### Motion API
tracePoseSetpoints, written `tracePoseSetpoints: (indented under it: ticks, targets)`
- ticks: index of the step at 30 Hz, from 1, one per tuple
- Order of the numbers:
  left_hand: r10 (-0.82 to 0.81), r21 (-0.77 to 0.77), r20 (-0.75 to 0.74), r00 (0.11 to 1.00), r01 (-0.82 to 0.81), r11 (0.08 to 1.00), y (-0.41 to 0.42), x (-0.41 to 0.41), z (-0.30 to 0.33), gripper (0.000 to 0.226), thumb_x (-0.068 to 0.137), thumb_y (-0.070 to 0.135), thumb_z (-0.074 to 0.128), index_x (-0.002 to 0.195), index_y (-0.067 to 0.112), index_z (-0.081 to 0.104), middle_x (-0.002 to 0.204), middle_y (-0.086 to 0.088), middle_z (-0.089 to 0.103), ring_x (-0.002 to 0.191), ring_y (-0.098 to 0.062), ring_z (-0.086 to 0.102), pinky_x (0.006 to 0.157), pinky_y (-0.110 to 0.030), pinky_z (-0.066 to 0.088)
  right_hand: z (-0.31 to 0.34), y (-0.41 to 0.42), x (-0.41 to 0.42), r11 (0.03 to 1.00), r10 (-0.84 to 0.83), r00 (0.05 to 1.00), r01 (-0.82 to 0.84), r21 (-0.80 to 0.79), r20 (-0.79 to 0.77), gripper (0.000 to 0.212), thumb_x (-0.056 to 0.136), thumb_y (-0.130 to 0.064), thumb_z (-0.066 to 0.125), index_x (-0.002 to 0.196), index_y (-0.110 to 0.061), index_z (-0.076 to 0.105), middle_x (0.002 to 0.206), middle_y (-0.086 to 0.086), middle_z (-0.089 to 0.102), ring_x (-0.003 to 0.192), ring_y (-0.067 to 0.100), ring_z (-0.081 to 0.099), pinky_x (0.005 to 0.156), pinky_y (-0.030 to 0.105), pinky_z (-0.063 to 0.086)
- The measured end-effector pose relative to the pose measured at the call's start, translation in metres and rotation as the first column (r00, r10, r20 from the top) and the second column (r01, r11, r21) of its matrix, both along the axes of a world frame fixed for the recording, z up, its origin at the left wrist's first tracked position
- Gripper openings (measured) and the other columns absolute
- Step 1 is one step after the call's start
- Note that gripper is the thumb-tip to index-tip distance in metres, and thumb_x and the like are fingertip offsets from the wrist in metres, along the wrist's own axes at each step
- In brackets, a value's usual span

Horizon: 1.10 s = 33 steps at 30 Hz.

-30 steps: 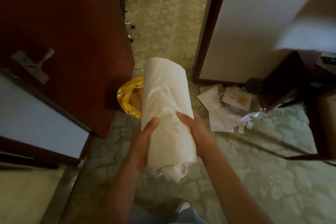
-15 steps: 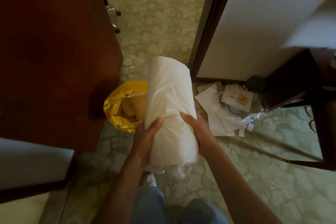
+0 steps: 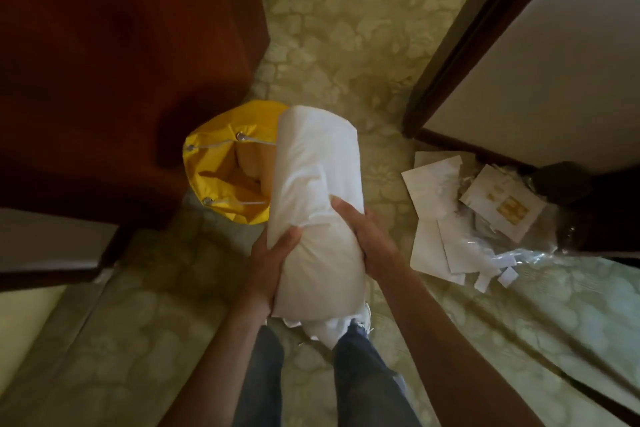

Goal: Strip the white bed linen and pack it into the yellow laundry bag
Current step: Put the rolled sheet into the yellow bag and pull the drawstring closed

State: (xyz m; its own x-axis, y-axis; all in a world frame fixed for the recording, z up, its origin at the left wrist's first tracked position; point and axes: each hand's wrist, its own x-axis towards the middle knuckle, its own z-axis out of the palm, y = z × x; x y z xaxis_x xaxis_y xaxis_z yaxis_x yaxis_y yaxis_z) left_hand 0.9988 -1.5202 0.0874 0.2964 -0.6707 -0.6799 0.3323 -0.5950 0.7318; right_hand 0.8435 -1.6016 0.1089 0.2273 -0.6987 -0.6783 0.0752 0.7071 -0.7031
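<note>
A thick roll of white bed linen [image 3: 317, 184] is held in front of me, its far end pointing away. My left hand [image 3: 273, 260] grips the roll's left side and my right hand [image 3: 367, 236] grips its right side, both near the lower half. The yellow laundry bag [image 3: 207, 170] stands open on the floor just left of the roll, white drawstring across its mouth. The roll's far end covers the bag's right rim.
A dark red wooden door [image 3: 121, 62] stands close on the left, right behind the bag. Loose papers and clear plastic [image 3: 460, 218] litter the floor on the right, below a door frame [image 3: 457, 38]. Patterned green carpet [image 3: 346, 28] runs ahead through the doorway.
I have stepped forward and looked further down; the yellow bag now lies closer and more of its open mouth shows. Both hands keep the same grip on the roll.
</note>
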Motion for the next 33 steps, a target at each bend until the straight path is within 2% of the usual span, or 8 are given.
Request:
tracePoseSetpoints:
  ticks: [7, 11, 15, 19, 23, 27, 29, 33]
  targets:
    - [0.147, 0.151, -0.12, 0.982, -0.128, 0.98, -0.01, 0.015, -0.067, 0.079, 0.055, 0.067, 0.076, 0.118, 0.02, 0.066, 0.106, -0.006, 0.076, 0.099, -0.026, 0.072, 0.088, -0.049, 0.057, -0.084, -0.03, 0.027, 0.994, 0.093, 0.993, -0.088, 0.072, -0.073, 0.037, 0.082, -0.033, 0.078, 0.111, -0.012, 0.072, 0.098, 0.004, 0.077, 0.091, 0.019, 0.074, 0.077, 0.035, 0.06]
    - [0.213, 0.143, -0.055, 0.976, -0.203, 0.969, -0.018, 0.044, -0.1, 0.071, 0.063, 0.057, 0.083, 0.119, 0.017, 0.066, 0.106, -0.006, 0.076, 0.099, -0.026, 0.072, 0.087, -0.046, 0.057, -0.126, -0.032, 0.056, 0.98, 0.156, 0.986, -0.147, 0.131, -0.055, 0.062, 0.071, -0.052, 0.08, 0.123, -0.023, 0.066, 0.113, 0.001, 0.074, 0.104, 0.02, 0.071, 0.096, 0.048, 0.054]
    - [0.242, 0.138, 0.024, 0.97, -0.243, 0.96, -0.032, 0.077, -0.142, 0.095, 0.046, 0.073, 0.074, 0.124, 0.021, 0.062, 0.109, -0.006, 0.072, 0.097, -0.028, 0.069, 0.08, -0.046, 0.058, -0.171, -0.033, 0.087, 0.969, 0.186, 0.979, -0.196, 0.151, 0.082, 0.057, 0.081, -0.044, 0.071, 0.133, -0.022, 0.058, 0.123, 0.006, 0.07, 0.113, 0.025, 0.067, 0.099, 0.05, 0.051]
    - [0.24, 0.181, 0.056, 0.969, -0.246, 0.952, -0.05, 0.101, -0.198, 0.087, 0.059, 0.071, 0.067, 0.128, 0.02, 0.059, 0.109, -0.008, 0.071, 0.094, -0.03, 0.068, 0.069, -0.041, 0.057, -0.229, -0.049, 0.114, 0.963, 0.23, 0.972, -0.235, 0.13, 0.053, 0.05, 0.084, -0.038, 0.074, 0.129, -0.019, 0.062, 0.117, 0.006, 0.072, 0.108, 0.025, 0.069, 0.095, 0.049, 0.054]
    - [0.272, 0.199, 0.031, 0.962, -0.273, 0.941, -0.066, 0.111, -0.261, 0.083, 0.062, 0.076, 0.072, 0.125, 0.024, 0.06, 0.111, -0.007, 0.071, 0.097, -0.032, 0.069, 0.077, -0.048, 0.06, -0.298, -0.073, 0.131, 0.956, 0.239, 0.97, -0.244, 0.165, 0.052, 0.041, 0.087, -0.032, 0.07, 0.126, -0.018, 0.064, 0.113, 0.005, 0.074, 0.103, 0.024, 0.071, 0.081, 0.038, 0.059]
    - [0.267, 0.152, 0.013, 0.964, -0.265, 0.952, -0.09, 0.125, -0.32, 0.082, 0.06, 0.076, 0.075, 0.122, 0.023, 0.063, 0.111, -0.007, 0.073, 0.098, -0.031, 0.07, 0.085, -0.053, 0.058, -0.365, -0.104, 0.142, 0.952, 0.25, 0.966, -0.259, 0.161, 0.07, 0.068, 0.071, -0.044, 0.08, 0.129, -0.013, 0.063, 0.117, 0.009, 0.072, 0.109, 0.027, 0.068, 0.097, 0.047, 0.053]
    - [0.254, 0.119, 0.006, 0.967, -0.253, 0.96, -0.098, 0.128, -0.343, 0.079, 0.059, 0.076, 0.075, 0.118, 0.025, 0.064, 0.11, -0.006, 0.074, 0.098, -0.031, 0.07, 0.088, -0.054, 0.057, -0.393, -0.115, 0.144, 0.947, 0.245, 0.964, -0.26, 0.187, 0.099, 0.078, 0.065, -0.05, 0.081, 0.131, -0.015, 0.061, 0.118, 0.011, 0.071, 0.109, 0.029, 0.068, 0.095, 0.046, 0.054]
    - [0.22, 0.045, -0.087, 0.971, -0.217, 0.975, -0.11, 0.133, -0.374, 0.073, 0.065, 0.07, 0.072, 0.123, 0.026, 0.064, 0.113, -0.006, 0.074, 0.105, -0.032, 0.07, 0.092, -0.055, 0.055, -0.427, -0.141, 0.147, 0.933, 0.326, 0.939, -0.338, 0.124, 0.112, 0.081, 0.061, -0.056, 0.082, 0.129, -0.017, 0.064, 0.117, 0.01, 0.072, 0.109, 0.029, 0.069, 0.098, 0.048, 0.052]
